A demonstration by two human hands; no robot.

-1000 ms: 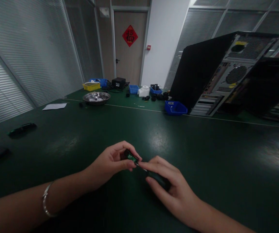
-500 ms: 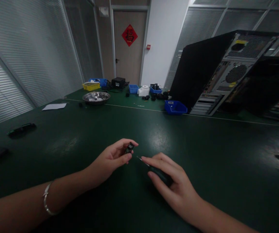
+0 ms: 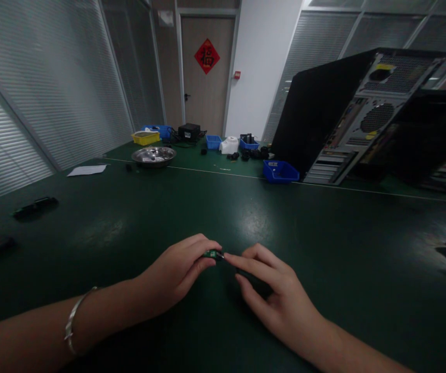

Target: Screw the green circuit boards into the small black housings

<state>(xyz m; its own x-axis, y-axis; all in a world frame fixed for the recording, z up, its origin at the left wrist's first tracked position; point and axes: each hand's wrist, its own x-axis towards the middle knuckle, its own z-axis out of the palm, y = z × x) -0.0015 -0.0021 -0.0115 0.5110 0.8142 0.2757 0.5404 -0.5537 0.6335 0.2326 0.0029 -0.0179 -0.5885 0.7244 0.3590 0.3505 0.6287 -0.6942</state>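
My left hand [image 3: 180, 269] is closed in a pinch on a small green circuit board part [image 3: 211, 254], held low over the dark green table [image 3: 129, 217]. My right hand [image 3: 273, 295] is wrapped round a dark-handled screwdriver [image 3: 250, 277], mostly hidden under its fingers. The index finger lies along the shaft, and the tip meets the small part. A silver bracelet [image 3: 75, 318] is on my left wrist.
Two open computer cases [image 3: 347, 114] stand at the back right. A blue bin [image 3: 280, 172] sits beside them. Farther back lie a metal bowl [image 3: 153, 155], a yellow tray [image 3: 145, 138], more blue bins and a white sheet [image 3: 87, 170]. A dark flat object [image 3: 35, 206] lies at left.
My left hand lifted the small part away from the screwdriver tip, then lowered it again. Now the part and the tip are together, nearer the table.
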